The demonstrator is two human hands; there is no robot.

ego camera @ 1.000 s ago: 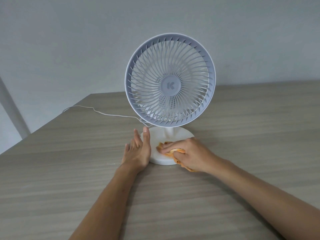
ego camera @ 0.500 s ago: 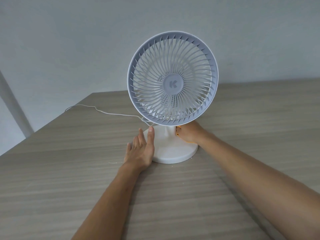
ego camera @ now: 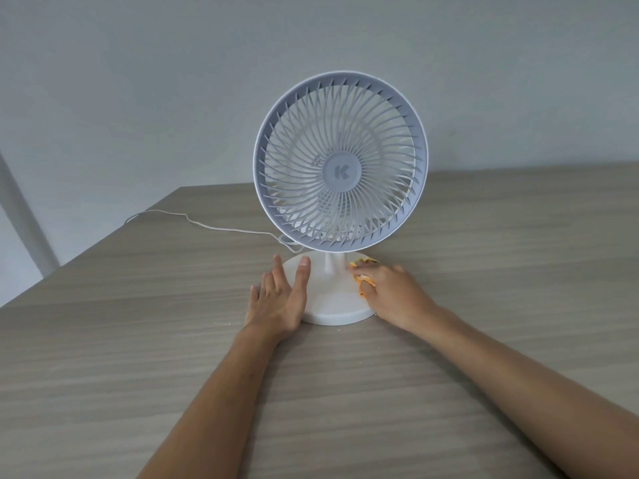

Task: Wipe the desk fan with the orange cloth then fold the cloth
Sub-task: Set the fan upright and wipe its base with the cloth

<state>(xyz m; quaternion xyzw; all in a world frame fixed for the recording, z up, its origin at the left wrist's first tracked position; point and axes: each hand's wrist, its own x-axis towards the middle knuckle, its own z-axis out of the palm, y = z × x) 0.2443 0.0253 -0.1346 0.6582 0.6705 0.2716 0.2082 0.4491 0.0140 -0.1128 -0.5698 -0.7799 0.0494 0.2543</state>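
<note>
A white desk fan (ego camera: pixel 341 164) with a round grille stands upright on a wooden table (ego camera: pixel 138 340), on a round white base (ego camera: pixel 333 302). My left hand (ego camera: pixel 280 299) lies flat with straight fingers against the left edge of that base. My right hand (ego camera: pixel 390 292) holds a bunched orange cloth (ego camera: pixel 363 276) on the right side of the base, close to the fan's short stem. Most of the cloth is hidden under my fingers.
A thin white power cord (ego camera: pixel 207 228) runs from behind the fan leftwards across the table to its far left edge. A plain grey wall rises behind the table.
My right hand with the cloth went from the front of the base round behind the stem, then came back onto the right side of the base. My left hand stayed on the base's left edge.
</note>
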